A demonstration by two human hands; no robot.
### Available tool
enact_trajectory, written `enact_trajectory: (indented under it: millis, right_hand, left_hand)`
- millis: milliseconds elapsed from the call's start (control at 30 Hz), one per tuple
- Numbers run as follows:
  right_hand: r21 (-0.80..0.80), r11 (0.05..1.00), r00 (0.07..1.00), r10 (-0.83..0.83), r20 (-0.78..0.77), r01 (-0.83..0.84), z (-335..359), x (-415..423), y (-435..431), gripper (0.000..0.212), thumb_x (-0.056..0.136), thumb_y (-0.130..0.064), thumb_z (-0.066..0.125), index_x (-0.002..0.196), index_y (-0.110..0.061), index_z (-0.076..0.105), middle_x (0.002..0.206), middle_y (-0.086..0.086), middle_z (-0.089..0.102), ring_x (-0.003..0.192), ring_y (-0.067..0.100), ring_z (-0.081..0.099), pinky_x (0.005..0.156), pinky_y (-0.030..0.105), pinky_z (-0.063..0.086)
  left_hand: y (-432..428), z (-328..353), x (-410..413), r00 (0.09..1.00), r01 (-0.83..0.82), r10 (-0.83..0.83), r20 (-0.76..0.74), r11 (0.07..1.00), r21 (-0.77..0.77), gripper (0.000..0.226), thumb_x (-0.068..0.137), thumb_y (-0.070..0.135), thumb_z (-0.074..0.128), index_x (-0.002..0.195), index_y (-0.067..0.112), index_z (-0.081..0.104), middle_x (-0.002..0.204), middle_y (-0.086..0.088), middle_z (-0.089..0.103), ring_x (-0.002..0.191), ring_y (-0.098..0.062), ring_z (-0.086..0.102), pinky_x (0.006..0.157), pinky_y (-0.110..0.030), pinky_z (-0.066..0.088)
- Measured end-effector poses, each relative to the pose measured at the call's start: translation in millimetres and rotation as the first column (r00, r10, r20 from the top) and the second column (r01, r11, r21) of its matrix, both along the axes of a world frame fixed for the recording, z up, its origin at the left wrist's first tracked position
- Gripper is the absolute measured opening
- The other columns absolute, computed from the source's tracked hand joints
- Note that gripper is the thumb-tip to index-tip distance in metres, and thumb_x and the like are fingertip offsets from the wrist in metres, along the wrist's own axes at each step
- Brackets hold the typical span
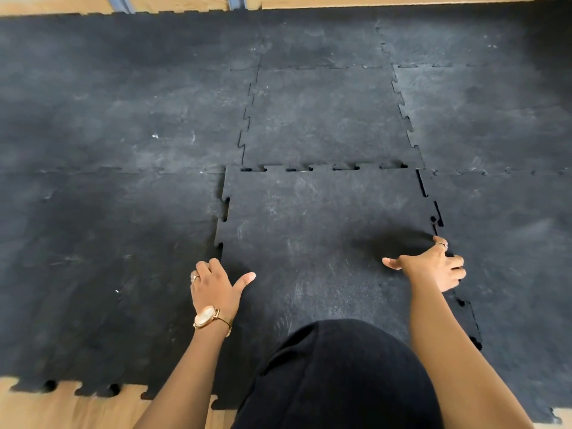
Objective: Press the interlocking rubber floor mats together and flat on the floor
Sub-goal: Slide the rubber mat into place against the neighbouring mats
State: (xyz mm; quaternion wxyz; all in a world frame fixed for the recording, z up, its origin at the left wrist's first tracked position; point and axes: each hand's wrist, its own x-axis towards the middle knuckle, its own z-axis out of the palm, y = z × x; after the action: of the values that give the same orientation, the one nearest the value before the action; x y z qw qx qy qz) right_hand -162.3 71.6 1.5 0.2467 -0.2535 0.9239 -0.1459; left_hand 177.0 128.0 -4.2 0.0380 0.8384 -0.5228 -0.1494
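Observation:
A loose black rubber mat (315,230) with jigsaw edges lies in front of me, slightly raised, with open gaps along its far, left and right seams. My left hand (213,286), wearing a watch and ring, grips the mat's left edge with the thumb on top. On the opposite side my right hand (433,267) holds the right edge the same way, fingers curled under. Around it, joined black mats (123,134) lie flat across the floor.
Wooden floor (62,410) shows at the near left beyond the mats' toothed border and along the far edge. My knee in black fabric (340,376) rests on the near part of the loose mat. Two grey legs (123,3) stand at the far edge.

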Motion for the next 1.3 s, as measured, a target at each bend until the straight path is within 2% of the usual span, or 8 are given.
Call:
enact_trajectory:
  millis: [167, 433, 767, 900, 1033, 1100, 1200, 1300]
  right_hand:
    - [-0.165, 0.968, 0.979, -0.176, 0.101, 0.191, 2, -18, -4, 0.1, 0.058, -0.051, 0.088, 0.14, -0.019, 0.04, 0.145, 0.018, 0.038, 0.136, 0.035, 0.03, 0.109, 0.044, 0.026]
    - [0.031, 0.996, 0.996, -0.078, -0.046, 0.079, -1, -24, -5, 0.117, 0.05, -0.075, 0.078, 0.139, -0.009, 0.04, 0.137, 0.018, 0.038, 0.129, 0.035, 0.033, 0.103, 0.046, 0.027]
    - [0.115, 0.989, 0.992, -0.077, -0.101, 0.088, -9, -40, 2, 0.098, 0.067, -0.046, 0.084, 0.143, -0.01, 0.034, 0.143, 0.017, 0.035, 0.134, 0.034, 0.029, 0.106, 0.05, 0.024]
    - [0.125, 0.984, 0.992, -0.124, -0.028, 0.127, -12, -43, -6, 0.093, 0.069, -0.032, 0.083, 0.143, -0.01, 0.032, 0.144, 0.014, 0.032, 0.134, 0.034, 0.027, 0.106, 0.049, 0.024]
    - [0.038, 0.988, 0.986, -0.15, -0.08, 0.153, -18, -24, 0, 0.087, 0.073, -0.03, 0.069, 0.147, -0.013, 0.029, 0.144, 0.012, 0.029, 0.132, 0.034, 0.025, 0.105, 0.052, 0.022]
    - [-0.008, 0.992, 0.989, -0.128, -0.079, 0.128, -21, -6, 1, 0.094, 0.078, -0.039, 0.06, 0.155, -0.011, 0.013, 0.156, 0.013, 0.017, 0.142, 0.036, 0.012, 0.112, 0.057, 0.012]
    - [0.009, 1.0, 0.99, 0.012, -0.138, -0.011, -32, 9, 4, 0.101, 0.088, -0.065, 0.045, 0.155, -0.007, -0.004, 0.163, 0.015, -0.008, 0.148, 0.037, -0.014, 0.114, 0.062, -0.01]
    - [0.032, 0.989, 0.959, 0.151, -0.242, -0.147, -35, 4, 1, 0.088, 0.097, -0.06, 0.033, 0.155, -0.003, 0.0, 0.164, 0.012, -0.005, 0.15, 0.034, -0.01, 0.115, 0.059, -0.01]
  left_hand:
    - [-20, -1, 4, 0.978, -0.122, 0.126, -0.166, 0.992, 0.037, 0.081, 0.072, 0.061, 0.073, 0.124, 0.005, 0.047, 0.126, -0.024, 0.051, 0.118, -0.046, 0.045, 0.099, -0.049, 0.036]
    - [-38, -3, 0, 0.988, -0.081, 0.09, -0.128, 0.994, 0.073, 0.085, 0.07, 0.053, 0.078, 0.133, 0.009, 0.043, 0.131, -0.022, 0.044, 0.12, -0.049, 0.042, 0.099, -0.053, 0.035]
    - [-33, -7, -6, 0.995, -0.002, 0.004, -0.097, 1.0, 0.026, 0.11, 0.054, 0.067, 0.079, 0.139, 0.008, 0.041, 0.136, -0.017, 0.042, 0.125, -0.05, 0.037, 0.102, -0.057, 0.033]
    - [-27, -4, -10, 0.997, 0.007, 0.0, -0.074, 0.995, 0.095, 0.112, 0.063, 0.072, 0.072, 0.146, 0.01, 0.03, 0.14, -0.018, 0.036, 0.129, -0.047, 0.032, 0.106, -0.053, 0.03]
    - [-32, 7, -34, 0.999, -0.018, 0.025, -0.038, 0.984, 0.176, 0.11, 0.078, 0.053, 0.072, 0.15, -0.001, 0.01, 0.154, -0.021, 0.013, 0.141, -0.044, 0.015, 0.115, -0.049, 0.019]
    - [-42, 14, -49, 0.999, -0.02, 0.028, -0.039, 0.983, 0.183, 0.112, 0.079, 0.036, 0.074, 0.15, -0.004, -0.002, 0.158, -0.027, -0.006, 0.147, -0.043, -0.002, 0.12, -0.05, 0.007]
    - [-67, 20, -81, 0.977, 0.199, -0.196, -0.088, 0.979, 0.034, 0.1, 0.084, 0.033, 0.068, 0.151, -0.002, 0.001, 0.157, -0.03, -0.003, 0.147, -0.044, 0.0, 0.12, -0.049, 0.009]
    - [-106, 26, -125, 0.824, 0.564, -0.559, -0.093, 0.825, 0.037, 0.071, 0.095, 0.043, 0.052, 0.148, 0.004, 0.024, 0.159, -0.022, 0.006, 0.148, -0.038, 0.004, 0.119, -0.045, 0.012]
